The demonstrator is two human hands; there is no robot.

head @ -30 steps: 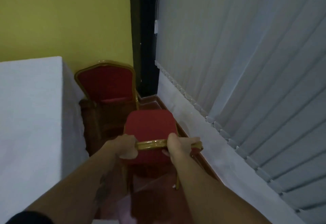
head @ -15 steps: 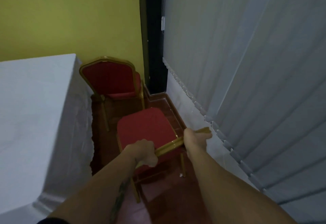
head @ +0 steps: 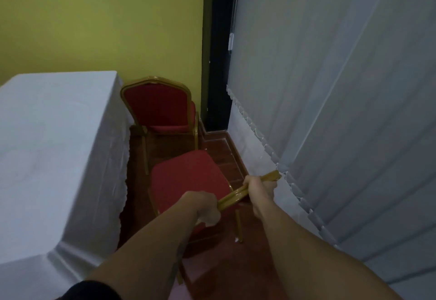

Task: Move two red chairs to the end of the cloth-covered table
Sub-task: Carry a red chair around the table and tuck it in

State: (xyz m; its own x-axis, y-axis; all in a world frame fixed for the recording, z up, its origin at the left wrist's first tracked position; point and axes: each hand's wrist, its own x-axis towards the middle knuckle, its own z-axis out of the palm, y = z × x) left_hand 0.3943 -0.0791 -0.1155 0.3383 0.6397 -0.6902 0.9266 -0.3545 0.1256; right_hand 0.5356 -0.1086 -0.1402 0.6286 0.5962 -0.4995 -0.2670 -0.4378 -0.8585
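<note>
A red chair [head: 188,179] with a gold frame stands in front of me, its seat facing away. My left hand [head: 205,207] and my right hand [head: 258,190] both grip the gold top rail of its backrest, which runs at a slant between them. A second red chair [head: 160,108] stands farther back in the corner, its backrest toward me, right beside the end of the white cloth-covered table [head: 54,148].
Grey vertical blinds [head: 330,110] hang along the right, close to the held chair's rail. A yellow wall [head: 101,21] closes the far end, with a dark strip in the corner. The floor is dark red wood, a narrow strip between table and blinds.
The held chair has turned, so its top rail now slants toward the blinds. My right hand went up and right, my left hand down. The view has shifted so more of the table shows.
</note>
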